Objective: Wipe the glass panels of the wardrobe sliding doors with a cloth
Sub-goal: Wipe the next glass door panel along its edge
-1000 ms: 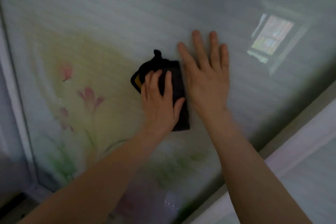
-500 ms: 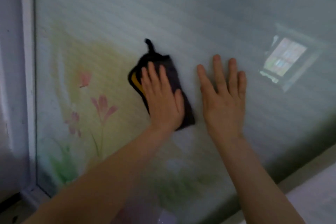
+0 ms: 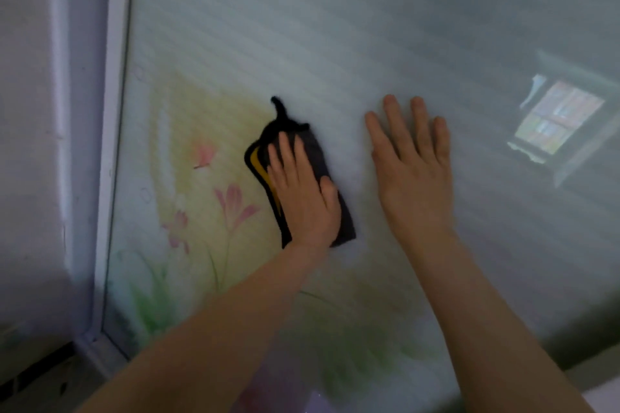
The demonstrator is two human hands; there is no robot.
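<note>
A frosted glass door panel (image 3: 335,27) painted with pink flowers and green leaves fills the view. A dark folded cloth (image 3: 285,134) with a yellow edge lies flat against the glass near the flowers. My left hand (image 3: 303,193) presses on the cloth with straight fingers and covers most of it. To the right, my right hand (image 3: 414,168) rests flat on the bare glass with fingers spread, a short gap away from the cloth.
A pale door frame (image 3: 112,144) runs down the left edge of the panel, with a wall (image 3: 40,111) beyond it. A bright window reflection (image 3: 557,121) shows on the glass at the right. The bottom rail (image 3: 97,352) sits at lower left.
My two hands have drawn apart: the left hand and cloth slid left toward the flowers, and the right hand now lies apart from the cloth. The view has shifted, showing more of the left frame.
</note>
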